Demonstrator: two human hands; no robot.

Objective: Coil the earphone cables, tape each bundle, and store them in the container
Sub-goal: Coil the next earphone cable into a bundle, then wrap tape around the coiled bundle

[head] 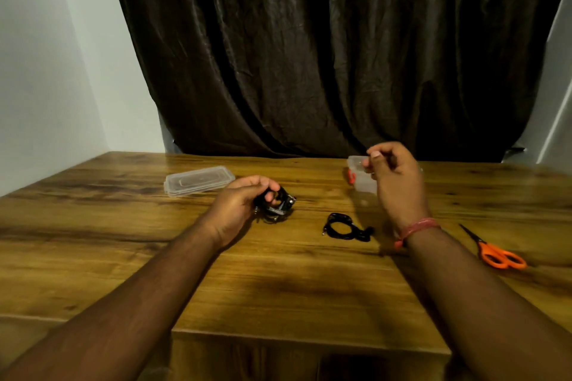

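Note:
My left hand [240,206] grips a coiled black earphone bundle [278,206] just above the wooden table [278,281], near its middle. A second black earphone cable [345,227] lies loosely coiled on the table to the right of it. My right hand [394,178] is raised above the table with its fingers curled and thumb against the fingertips; whether it pinches a bit of tape cannot be told. Behind that hand stands the clear plastic container [360,178], partly hidden, with something red [351,176] at its left side.
The container's clear lid [198,180] lies at the back left of the table. Orange-handled scissors [495,252] lie at the right, blades pointing away. A dark curtain [325,56] hangs behind the table, with white walls on both sides.

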